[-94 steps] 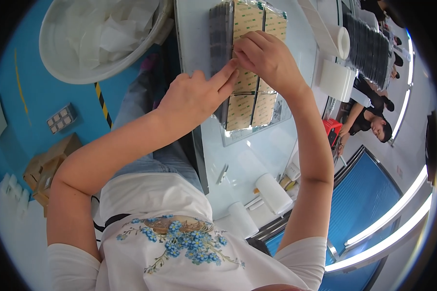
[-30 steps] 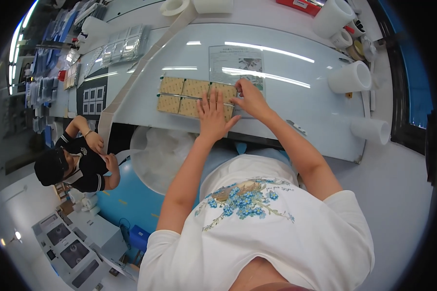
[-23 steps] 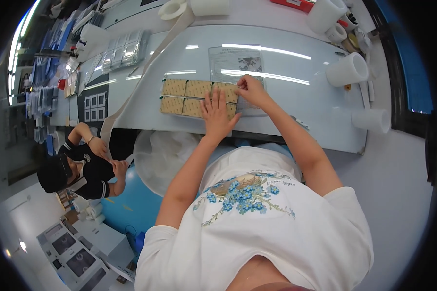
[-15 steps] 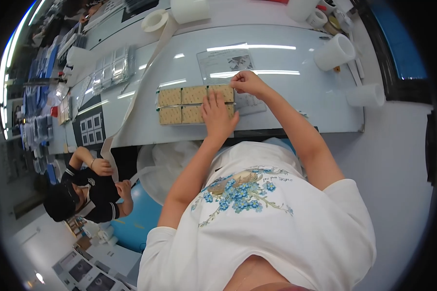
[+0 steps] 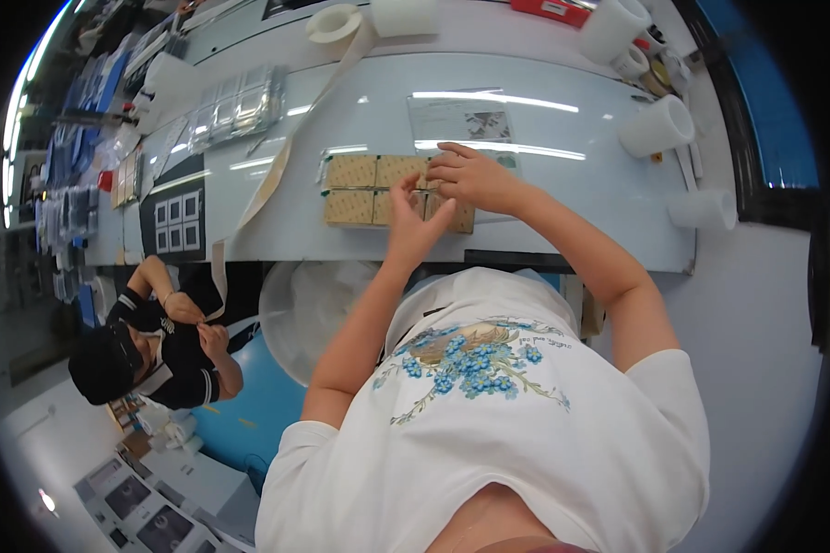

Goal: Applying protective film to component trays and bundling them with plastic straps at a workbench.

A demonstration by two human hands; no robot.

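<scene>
In front of me on the glossy table lies a block of tan, speckled square panels (image 5: 350, 207), set in two rows with dark seams and small green tabs at the edges. My left hand (image 5: 415, 226) is over its lower middle, thumb and fingers apart. Over the right part of the block is my right hand (image 5: 478, 180), its fingers spread and slightly bent toward the left hand. Neither hand shows anything held. Together they hide several right-hand panels, so whether the fingertips touch the surface is unclear.
Behind the block lies a printed sheet (image 5: 461, 118) in a clear sleeve. A long pale strip (image 5: 290, 152) runs from a white roll (image 5: 334, 24) to a co-worker's hands (image 5: 203, 324). White rolls (image 5: 657, 127) stand at right; a dark mat (image 5: 177, 221) lies at left.
My right hand has moved from pinching at the block's upper right corner to spread fingers over its right part. My left hand has lifted from lying flat. The view has shifted.
</scene>
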